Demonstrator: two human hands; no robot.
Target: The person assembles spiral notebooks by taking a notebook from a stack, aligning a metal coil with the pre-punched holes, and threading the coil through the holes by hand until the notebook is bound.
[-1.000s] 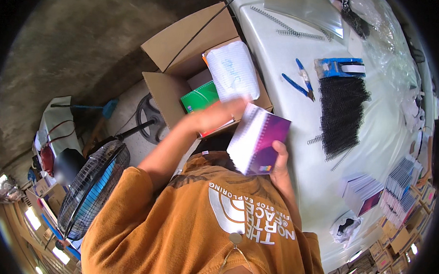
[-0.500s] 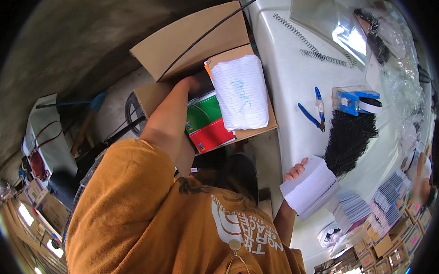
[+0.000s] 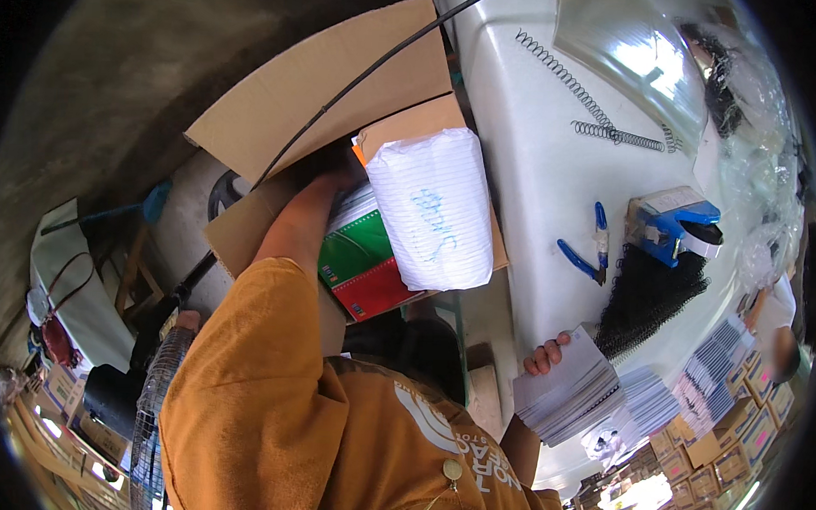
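My left arm reaches into an open cardboard box [image 3: 234, 217]. My left hand [image 3: 337, 175] is in shadow there, its fingers hidden, beside a white-edged stack [image 3: 354, 206]. Near it in the box are a green notebook cover [image 3: 359, 246] and a red one [image 3: 371, 288]. A white, ribbed-looking wrapped package [image 3: 432, 211] with blue handwriting lies over the box's right side. At the table's near edge, my right hand [image 3: 546, 354] grips a thick stack of white paper sheets [image 3: 567, 391], its fingers curled over one corner.
On the white table [image 3: 536, 188] lie blue-handled pliers [image 3: 597, 253], a blue tape dispenser [image 3: 674, 226], black binding coils [image 3: 653, 304] and loose wire spirals [image 3: 571, 81]. More paper stacks [image 3: 647, 398] stand nearby. A dark cable [image 3: 370, 60] crosses the box flap. Another person [image 3: 770, 308] is at the right.
My left hand has shifted within the box, and white sheet edges now show beside it. The paper stack in my right hand has tilted, showing its fanned edges. The view has shifted slightly.
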